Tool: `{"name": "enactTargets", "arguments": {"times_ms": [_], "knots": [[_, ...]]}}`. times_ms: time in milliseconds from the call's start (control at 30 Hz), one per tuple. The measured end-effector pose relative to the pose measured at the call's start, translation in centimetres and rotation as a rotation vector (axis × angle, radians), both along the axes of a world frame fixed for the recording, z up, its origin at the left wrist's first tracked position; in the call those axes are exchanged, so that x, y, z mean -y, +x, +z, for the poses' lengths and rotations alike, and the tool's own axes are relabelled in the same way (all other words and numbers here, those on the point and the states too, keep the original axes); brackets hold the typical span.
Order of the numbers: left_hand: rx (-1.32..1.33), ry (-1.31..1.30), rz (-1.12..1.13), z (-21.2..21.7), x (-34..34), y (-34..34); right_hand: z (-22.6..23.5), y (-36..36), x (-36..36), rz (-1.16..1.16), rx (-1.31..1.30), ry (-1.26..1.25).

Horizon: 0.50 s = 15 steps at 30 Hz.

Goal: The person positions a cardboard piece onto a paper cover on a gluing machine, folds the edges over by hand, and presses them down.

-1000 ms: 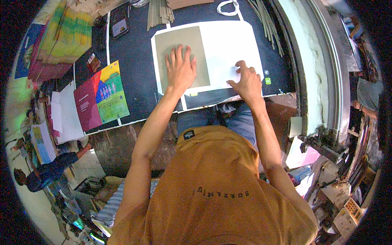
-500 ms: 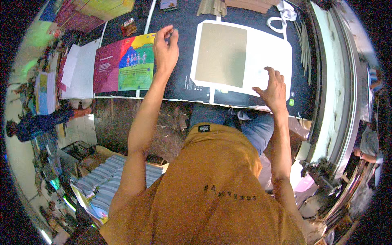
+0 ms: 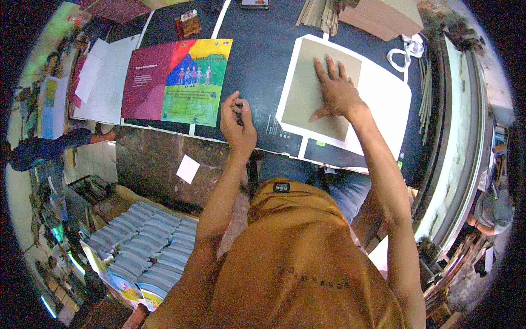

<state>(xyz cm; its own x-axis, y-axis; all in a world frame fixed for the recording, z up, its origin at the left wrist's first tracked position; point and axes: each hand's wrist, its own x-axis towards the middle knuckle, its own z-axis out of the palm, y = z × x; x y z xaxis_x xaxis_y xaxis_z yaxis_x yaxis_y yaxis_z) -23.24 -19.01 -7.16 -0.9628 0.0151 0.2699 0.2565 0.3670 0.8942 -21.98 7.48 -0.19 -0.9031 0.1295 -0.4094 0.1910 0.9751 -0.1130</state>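
Note:
My right hand [image 3: 338, 94] lies flat with spread fingers on a grey-brown board [image 3: 307, 82]. The board rests on the left part of a white sheet [image 3: 386, 104] with cut-off corners, and bare white shows to its right. Loosely curled, my left hand [image 3: 239, 125] is over the table's near edge, left of the sheet; nothing shows between its fingers. Left of that hand lies a printed cover [image 3: 145, 82], maroon on one half and a colourful picture of children on the other. A small white paper piece [image 3: 188, 169] appears below the table edge.
Thin board strips [image 3: 320, 16] and a stack of boards [image 3: 381, 19] sit at the back. A white tape-like loop [image 3: 399, 59] lies at the back right. Bundled booklets [image 3: 142, 241] fill a box at lower left. White sheets [image 3: 112, 71] lie at the table's left.
My right hand has moved from the bare white part onto the grey-brown board. My left hand has come down from beside the cover toward the near edge. The small white paper piece has appeared.

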Motion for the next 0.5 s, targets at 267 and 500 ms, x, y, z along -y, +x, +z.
{"name": "enactTargets", "arguments": {"times_ms": [267,500], "knots": [[0.011,-0.064,-0.018,-0.6,0.4,0.0,-1.5,0.5,-0.4,0.039,-0.074,0.009],[0.105,-0.022,-0.008,0.4,-0.2,0.3,-1.7,0.7,-0.4,0.051,-0.112,0.005]]}}
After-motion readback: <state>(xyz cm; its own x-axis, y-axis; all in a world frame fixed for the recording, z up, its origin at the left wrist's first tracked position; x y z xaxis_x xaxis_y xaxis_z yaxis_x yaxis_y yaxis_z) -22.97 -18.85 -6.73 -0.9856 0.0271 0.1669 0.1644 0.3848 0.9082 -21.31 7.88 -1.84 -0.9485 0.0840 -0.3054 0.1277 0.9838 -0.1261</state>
